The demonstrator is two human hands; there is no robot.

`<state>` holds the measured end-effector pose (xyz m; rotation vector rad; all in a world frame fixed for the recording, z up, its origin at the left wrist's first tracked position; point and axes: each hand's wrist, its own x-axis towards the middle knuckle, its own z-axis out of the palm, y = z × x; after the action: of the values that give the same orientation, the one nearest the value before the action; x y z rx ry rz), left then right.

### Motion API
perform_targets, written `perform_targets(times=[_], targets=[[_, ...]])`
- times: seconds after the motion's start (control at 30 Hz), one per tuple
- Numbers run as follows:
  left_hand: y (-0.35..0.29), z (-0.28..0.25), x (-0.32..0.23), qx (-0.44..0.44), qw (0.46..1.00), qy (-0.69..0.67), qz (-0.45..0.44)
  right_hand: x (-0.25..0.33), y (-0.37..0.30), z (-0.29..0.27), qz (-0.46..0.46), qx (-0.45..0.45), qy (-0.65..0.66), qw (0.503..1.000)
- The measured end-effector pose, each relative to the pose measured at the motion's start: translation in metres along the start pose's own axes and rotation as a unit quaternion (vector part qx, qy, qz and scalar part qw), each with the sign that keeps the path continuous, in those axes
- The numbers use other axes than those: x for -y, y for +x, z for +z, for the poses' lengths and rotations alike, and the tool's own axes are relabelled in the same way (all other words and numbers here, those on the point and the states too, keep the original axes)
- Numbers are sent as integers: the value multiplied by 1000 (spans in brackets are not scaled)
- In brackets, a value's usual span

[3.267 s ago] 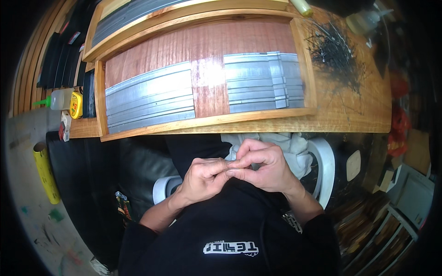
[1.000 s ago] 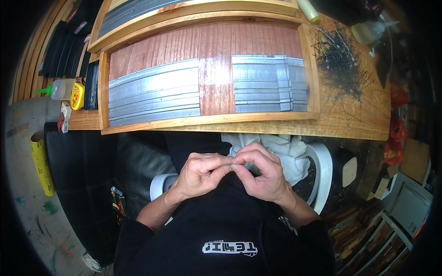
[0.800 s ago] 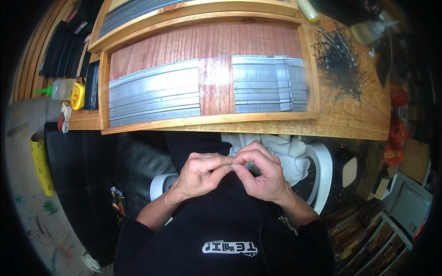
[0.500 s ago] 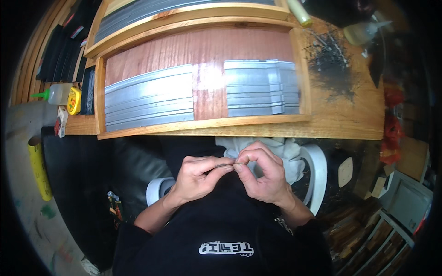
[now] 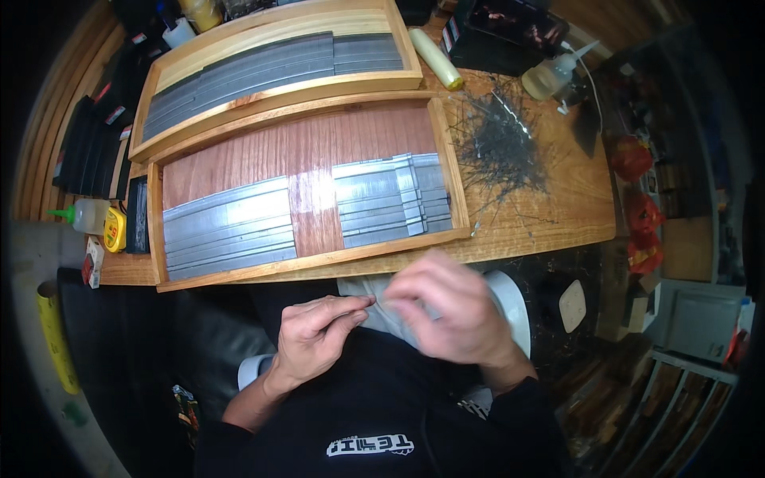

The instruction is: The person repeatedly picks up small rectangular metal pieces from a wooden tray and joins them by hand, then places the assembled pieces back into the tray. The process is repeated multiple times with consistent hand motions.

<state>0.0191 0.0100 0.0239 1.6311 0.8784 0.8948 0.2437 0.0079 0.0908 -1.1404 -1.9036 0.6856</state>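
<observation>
Over my lap, my left hand (image 5: 323, 334) is closed in a pinch, thumb under the stretched index finger. Whatever lies between those fingertips is too small to make out. My right hand (image 5: 446, 315) is raised just right of it, apart from it and smeared by motion, so its fingers cannot be read. In front of both hands, a shallow wooden tray (image 5: 374, 253) sits at the table edge. Two groups of shiny grey flat strips (image 5: 231, 227) lie in it, with bare reddish wood between and behind them. A few short strips (image 5: 410, 195) lie crosswise on the right group.
Behind is a second wooden tray (image 5: 279, 92) of grey strips. Thin dark scraps (image 5: 506, 143) are heaped on the table's right, near a pale yellow roll (image 5: 436, 58) and a squeeze bottle (image 5: 550, 76). A green-tipped bottle (image 5: 89, 215) and yellow container (image 5: 115, 231) stand left.
My right hand has parted from my left fingertips and lifted toward the table. My left hand keeps its pinch. The view has shifted, showing more of the rear tray and the scrap heap.
</observation>
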Motion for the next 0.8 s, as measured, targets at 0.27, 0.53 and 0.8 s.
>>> perform_targets(times=[0.27, 0.53, 0.8], targets=[[23, -25, -15, 7, 983, 111, 149, -3, 8, 41, -79, -63, 79, 992], [37, -28, -4, 5, 983, 84, 165, -13, 19, 41, -83, -51, 55, 994], [14, -27, -10, 43, 995, 7, 89, 6, -3, 45, 51, -54, 154, 985]])
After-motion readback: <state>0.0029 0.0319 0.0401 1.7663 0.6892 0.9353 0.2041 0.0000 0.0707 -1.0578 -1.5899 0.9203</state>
